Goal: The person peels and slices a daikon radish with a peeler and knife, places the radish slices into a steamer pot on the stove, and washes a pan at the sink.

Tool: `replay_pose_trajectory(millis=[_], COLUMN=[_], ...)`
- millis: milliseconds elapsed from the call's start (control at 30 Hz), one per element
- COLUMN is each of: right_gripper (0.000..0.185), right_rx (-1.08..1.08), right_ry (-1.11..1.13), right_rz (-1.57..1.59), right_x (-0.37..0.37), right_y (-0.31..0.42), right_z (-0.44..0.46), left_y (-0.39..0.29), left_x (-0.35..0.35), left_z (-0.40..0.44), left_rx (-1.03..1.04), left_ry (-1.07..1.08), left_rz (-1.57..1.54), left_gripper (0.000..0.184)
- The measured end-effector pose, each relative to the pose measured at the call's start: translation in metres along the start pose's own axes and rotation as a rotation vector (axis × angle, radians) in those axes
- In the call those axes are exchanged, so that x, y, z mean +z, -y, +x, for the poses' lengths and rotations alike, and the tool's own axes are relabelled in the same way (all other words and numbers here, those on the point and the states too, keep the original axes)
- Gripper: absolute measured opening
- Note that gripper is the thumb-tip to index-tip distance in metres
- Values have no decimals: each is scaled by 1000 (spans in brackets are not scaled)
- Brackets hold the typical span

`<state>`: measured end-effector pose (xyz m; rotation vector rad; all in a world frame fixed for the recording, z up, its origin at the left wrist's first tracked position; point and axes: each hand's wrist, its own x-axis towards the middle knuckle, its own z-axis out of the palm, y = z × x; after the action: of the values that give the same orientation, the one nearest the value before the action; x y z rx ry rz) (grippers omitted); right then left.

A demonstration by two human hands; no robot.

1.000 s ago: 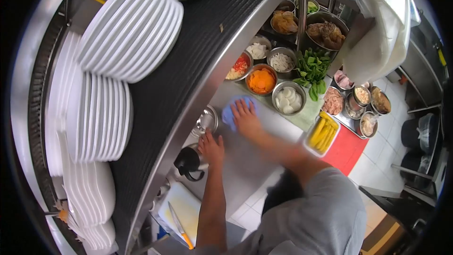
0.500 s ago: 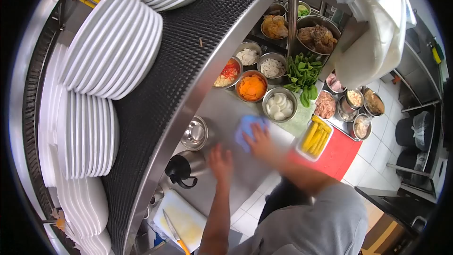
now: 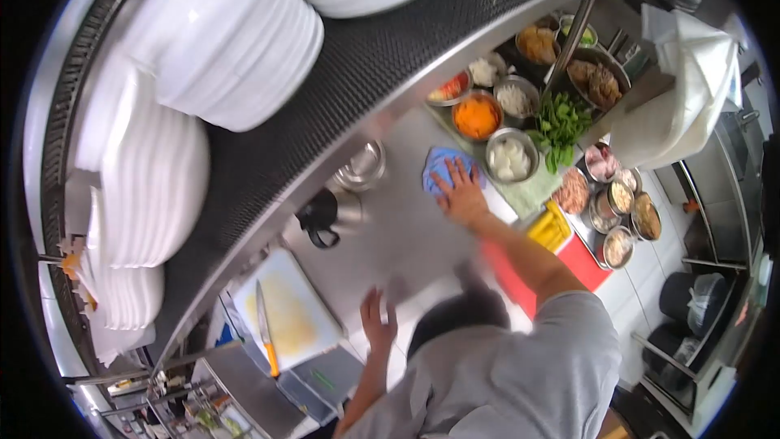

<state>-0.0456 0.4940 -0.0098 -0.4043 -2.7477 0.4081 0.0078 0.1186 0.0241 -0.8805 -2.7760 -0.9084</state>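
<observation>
My right hand (image 3: 463,195) lies flat with fingers spread on a crumpled blue cloth (image 3: 436,164), pressing it to the steel counter (image 3: 390,232). Close beyond it stand a metal bowl of white slices (image 3: 511,156) and one of orange pieces (image 3: 477,117). Nothing shows in my left hand (image 3: 379,321), which is raised near the counter's front edge with its fingers apart. A knife with an orange handle (image 3: 264,321) rests on a white cutting board (image 3: 286,297) to its left. A black-lidded metal jug (image 3: 318,213) and a shiny metal bowl (image 3: 361,167) stand at the counter's far left.
Stacked white plates (image 3: 236,41) fill a raised shelf with black mesh (image 3: 349,73). Leafy greens (image 3: 561,126), a tub of yellow strips (image 3: 551,229), a red board (image 3: 513,280) and bowls of meat (image 3: 571,191) are on the right. A plastic-wrapped white bundle (image 3: 682,102) juts up there.
The view has turned and shifted. My left hand has drawn back from above the counter toward my body. My right hand stays on the cloth, now spread farther over it.
</observation>
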Motion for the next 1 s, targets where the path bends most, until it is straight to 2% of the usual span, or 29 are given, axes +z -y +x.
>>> replay_pose_trajectory(millis=[67,100,133,167,200,233,267,300,333,400,433,467,533,633,767,833,867,933,1000], right_gripper=[54,54,47,41,34,28,22,25,22,26,30,34,38,40,43,43,43,37,32], right_rx=[18,27,-71,-176,-68,31,55,276,347,620,665,804,840,804,864,735,750,691,695], right_ry=[213,188,485,778,574,368,-104,-168,-461,-456,-434,-378,-243,-184,-131,-154,-132,-245,-254], right_rz=[-6,-2,163,330,340,341,430,325,314,164,189,328,88,133,297,361,348,374,375], right_x=[14,1,-30,-52,-61,-72,-86,-96,-85,-123,-102,-70,-45,-15,-24,-21,-16,-10,-6], right_y=[22,29,35,38,35,27,13,-14,-53,-94,-131,-172,-199,-215,-213,-223,-225,-230,-237], right_z=[14,26,43,60,79,104,128,167,200,232,250,278,309,327,322,320,314,315,323], left_y=[13,17,15,21,31,44,56,55,54,60,64,66,69,73,73,71,69,68,67], left_x=[-24,-29,-38,-43,-50,-49,-48,-46,-40,-32,-26,-22,-13,0,8,8,6,6,3], left_z=[-59,-92,-120,-151,-182,-221,-259,-275,-269,-250,-236,-224,-202,-176,-164,-165,-166,-165,-168], left_rx=[-85,-243,-300,-440,-345,-537,-731,-887,-981,-1016,-1012,-1006,-1008,-1027,-1051,-1062,-1067,-1073,-1080], left_ry=[21,-14,-28,-31,7,20,17,60,116,249,293,336,395,454,505,531,545,571,601], left_rz=[107,20,47,22,178,75,-18,-67,-85,-112,-124,-131,-140,-150,-151,-153,-153,-158,-154], left_gripper=[35,33,31,32,33,33,33,33,33,33,33,33,33,33,34,34,34,35,35])
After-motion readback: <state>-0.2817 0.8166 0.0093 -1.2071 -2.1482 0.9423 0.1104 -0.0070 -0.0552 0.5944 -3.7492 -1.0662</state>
